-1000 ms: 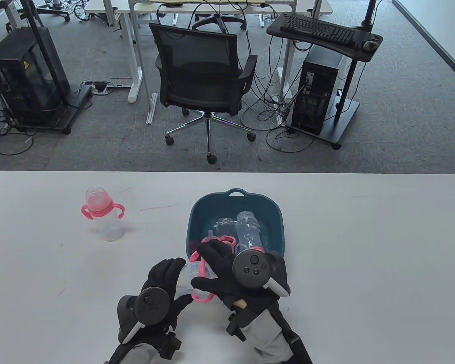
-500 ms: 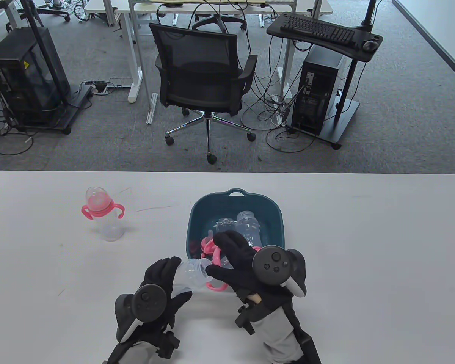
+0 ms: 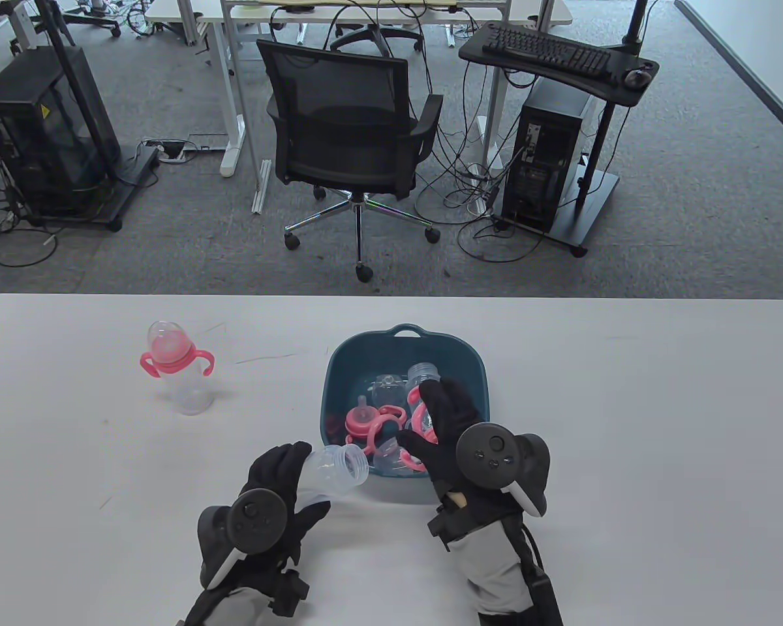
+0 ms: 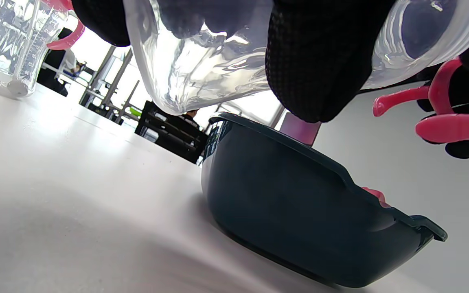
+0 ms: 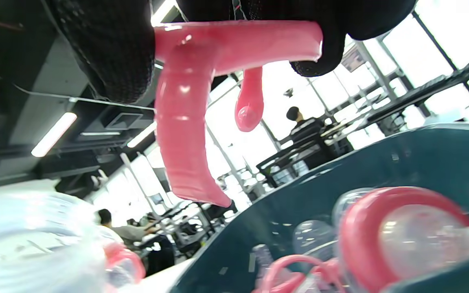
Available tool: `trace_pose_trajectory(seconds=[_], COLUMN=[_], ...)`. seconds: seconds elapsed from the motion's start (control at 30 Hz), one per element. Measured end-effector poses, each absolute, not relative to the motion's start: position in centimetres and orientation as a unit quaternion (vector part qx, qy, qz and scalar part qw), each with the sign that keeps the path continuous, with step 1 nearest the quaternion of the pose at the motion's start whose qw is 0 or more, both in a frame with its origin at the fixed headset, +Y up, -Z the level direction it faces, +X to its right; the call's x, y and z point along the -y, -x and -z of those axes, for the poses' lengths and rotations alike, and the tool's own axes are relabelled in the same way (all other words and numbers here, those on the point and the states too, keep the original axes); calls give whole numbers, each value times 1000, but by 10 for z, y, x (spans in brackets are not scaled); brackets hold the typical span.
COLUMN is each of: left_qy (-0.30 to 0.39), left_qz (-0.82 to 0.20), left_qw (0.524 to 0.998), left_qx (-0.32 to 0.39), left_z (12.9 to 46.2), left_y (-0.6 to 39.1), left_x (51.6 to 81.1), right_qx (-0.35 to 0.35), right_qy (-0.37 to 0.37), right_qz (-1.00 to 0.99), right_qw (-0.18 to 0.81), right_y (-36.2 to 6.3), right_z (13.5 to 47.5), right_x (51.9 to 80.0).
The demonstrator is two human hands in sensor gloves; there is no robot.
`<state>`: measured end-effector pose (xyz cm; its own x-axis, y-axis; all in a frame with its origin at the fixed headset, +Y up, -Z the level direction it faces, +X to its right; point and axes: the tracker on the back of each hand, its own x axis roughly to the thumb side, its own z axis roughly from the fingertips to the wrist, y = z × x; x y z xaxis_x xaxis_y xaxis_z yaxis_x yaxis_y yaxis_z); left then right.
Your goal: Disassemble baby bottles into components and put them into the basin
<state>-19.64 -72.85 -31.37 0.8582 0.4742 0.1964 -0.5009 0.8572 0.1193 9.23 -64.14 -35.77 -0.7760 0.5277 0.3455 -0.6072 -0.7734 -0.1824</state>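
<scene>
Table view: basin w/ clear bottle, pink nipple collar.

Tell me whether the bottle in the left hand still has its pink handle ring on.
Off. The clear bottle shows a bare threaded neck, while the right hand holds the pink handle ring over the basin.

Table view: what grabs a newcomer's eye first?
The dark teal plastic basin mid-table, holding pink and clear bottle parts. Over it the right hand grips a pink handle ring; the left hand holds a clear open bottle body beside the basin's near-left corner.
</scene>
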Motion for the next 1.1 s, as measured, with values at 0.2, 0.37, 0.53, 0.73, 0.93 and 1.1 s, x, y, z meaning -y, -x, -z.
trace_pose_trajectory(seconds=[0.2, 0.37, 0.53, 0.73, 0.93, 1.1], left_qy=[-83, -84, -83, -83, -83, -83], left_qz=[-253, -254, -252, -253, -254, -258], left_qw=[960, 960, 961, 960, 960, 959], left_qx=[81, 81, 82, 81, 82, 81], left_z=[314, 314, 313, 313, 313, 314], left_y=[196, 196, 196, 196, 196, 196], left_x=[729, 729, 729, 729, 728, 728], right_qx=[138, 128, 122, 109, 111, 134], right_qy=[-96, -67, -54, -50, -49, -57], right_qz=[-955, -967, -972, -975, -974, -971], right_qw=[243, 212, 192, 187, 190, 190], right_y=[-94, -97, -99, -99, -101, -104], right_z=[367, 372, 375, 378, 377, 369], right_x=[661, 672, 681, 689, 687, 675])
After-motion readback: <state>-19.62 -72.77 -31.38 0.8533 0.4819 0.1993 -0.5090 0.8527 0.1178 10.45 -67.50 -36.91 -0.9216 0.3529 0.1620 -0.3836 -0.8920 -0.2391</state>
